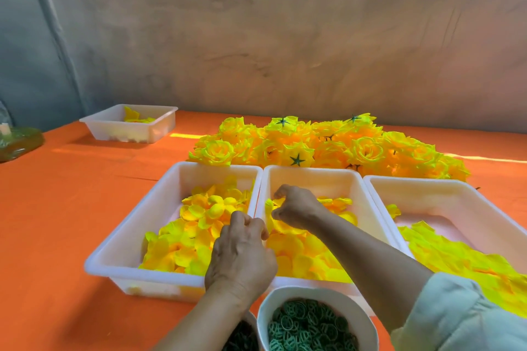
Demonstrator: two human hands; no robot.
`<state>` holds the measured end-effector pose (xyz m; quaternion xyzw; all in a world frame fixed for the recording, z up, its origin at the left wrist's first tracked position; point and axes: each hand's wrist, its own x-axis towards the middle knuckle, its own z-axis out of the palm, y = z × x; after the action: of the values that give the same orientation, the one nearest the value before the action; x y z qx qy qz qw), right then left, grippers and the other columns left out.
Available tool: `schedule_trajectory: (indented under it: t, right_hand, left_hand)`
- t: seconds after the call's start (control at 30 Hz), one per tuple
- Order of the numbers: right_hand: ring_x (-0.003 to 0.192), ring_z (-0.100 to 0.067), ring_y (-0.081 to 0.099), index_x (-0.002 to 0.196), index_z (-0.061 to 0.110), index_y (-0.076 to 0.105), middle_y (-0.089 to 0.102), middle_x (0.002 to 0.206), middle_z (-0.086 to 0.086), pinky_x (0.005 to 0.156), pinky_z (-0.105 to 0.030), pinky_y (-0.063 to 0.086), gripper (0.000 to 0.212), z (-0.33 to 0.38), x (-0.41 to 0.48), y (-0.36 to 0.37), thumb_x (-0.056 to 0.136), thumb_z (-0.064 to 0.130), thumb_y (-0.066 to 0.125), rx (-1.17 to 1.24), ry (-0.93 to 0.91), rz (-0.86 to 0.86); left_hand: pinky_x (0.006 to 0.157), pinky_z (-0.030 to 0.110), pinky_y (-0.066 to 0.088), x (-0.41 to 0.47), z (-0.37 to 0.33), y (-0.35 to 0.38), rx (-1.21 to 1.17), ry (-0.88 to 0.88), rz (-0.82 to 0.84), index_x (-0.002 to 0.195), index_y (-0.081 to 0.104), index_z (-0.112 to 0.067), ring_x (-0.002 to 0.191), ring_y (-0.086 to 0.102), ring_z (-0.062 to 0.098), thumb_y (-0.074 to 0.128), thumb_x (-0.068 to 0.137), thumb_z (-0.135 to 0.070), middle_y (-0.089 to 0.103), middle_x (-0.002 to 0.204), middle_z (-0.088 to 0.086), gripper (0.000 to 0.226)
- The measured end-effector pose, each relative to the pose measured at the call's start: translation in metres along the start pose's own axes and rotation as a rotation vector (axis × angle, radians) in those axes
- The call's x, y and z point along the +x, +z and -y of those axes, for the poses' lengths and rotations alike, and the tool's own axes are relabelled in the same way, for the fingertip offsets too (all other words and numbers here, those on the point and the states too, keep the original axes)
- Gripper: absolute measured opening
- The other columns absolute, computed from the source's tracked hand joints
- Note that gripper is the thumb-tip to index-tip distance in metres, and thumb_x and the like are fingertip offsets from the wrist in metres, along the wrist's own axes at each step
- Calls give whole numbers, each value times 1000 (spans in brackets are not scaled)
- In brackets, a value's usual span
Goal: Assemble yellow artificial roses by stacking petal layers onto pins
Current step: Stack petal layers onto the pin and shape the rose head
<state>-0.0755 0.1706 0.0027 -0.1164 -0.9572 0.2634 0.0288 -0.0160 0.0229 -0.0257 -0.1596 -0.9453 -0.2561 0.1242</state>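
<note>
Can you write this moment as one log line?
step: picking petal | right hand: pinches petal in middle tray | left hand: curled at tray edge, hold unclear | roses: piled behind

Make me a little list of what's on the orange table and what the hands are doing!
table: orange cover
petal bins: three white, side by side, yellow petals inside
far bin: back left, few petals
roses: yellow pile behind the bins
bowl: white, holds green rings
right hand: in the middle bin, pinching a petal
left hand: fingers curled, beside the right hand; anything held is hidden
</note>
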Motion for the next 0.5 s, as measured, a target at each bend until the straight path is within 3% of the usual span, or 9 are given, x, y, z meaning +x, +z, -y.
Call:
schedule_trajectory:
  t: [0.23, 0.33, 0.5]
  right_hand:
    - [95, -25, 64, 108, 26, 67, 70, 108, -5, 76, -31, 50, 28, 0, 13, 15, 80, 24, 70, -36, -23, -50]
    - [88, -23, 65, 100, 26, 69, 71, 102, -3, 75, -34, 54, 22, -2, 10, 8, 79, 31, 72, 57, -18, -89]
    - [82, -20, 62, 91, 22, 67, 69, 93, 1, 68, -30, 45, 26, -3, -12, -25, 80, 44, 73, 237, -62, -233]
  left_hand:
    - [90, 33, 42, 3, 2, 2, 1, 14, -8, 105, 56, -32, 109, 47, 19, 54, 87, -34, 38, 115, -7, 18]
    - [91, 33, 42, 3, 4, 2, -1, 9, -5, 103, 56, -32, 109, 47, 18, 55, 87, -34, 38, 115, -7, 16]
    - [88, 31, 40, 5, 6, 2, -9, -4, 6, 100, 54, -33, 107, 46, 18, 56, 85, -31, 37, 113, -7, 15]
